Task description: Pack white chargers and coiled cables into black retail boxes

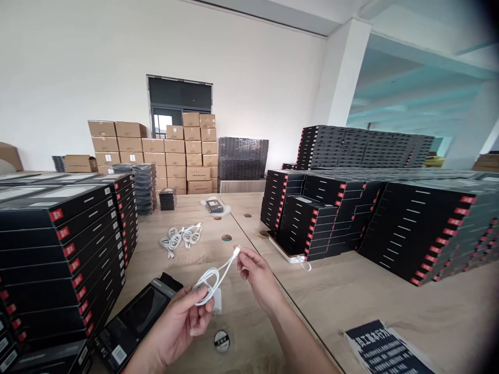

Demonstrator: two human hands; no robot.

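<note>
A coiled white cable (212, 278) is gripped between the thumb and fingers of my left hand (187, 314). My right hand (255, 270) pinches at the cable's white plug end, lifted up and to the right of the coil. Behind my left hand, a black box (134, 322) with a dark glossy front lies slanted on the table. A small white piece (217, 301) shows just beyond my left fingers, partly hidden. Farther back on the table lies a pile of white cables (181, 238). Below my hands sits a round black-and-white sticker (222, 341).
Tall stacks of black boxes with red labels (78, 244) stand at the left, and more black boxes (421, 223) at the right. A white tray (286, 253) sticks out under one stack. A printed sheet (385, 348) lies front right. Brown cartons (175, 150) are piled behind.
</note>
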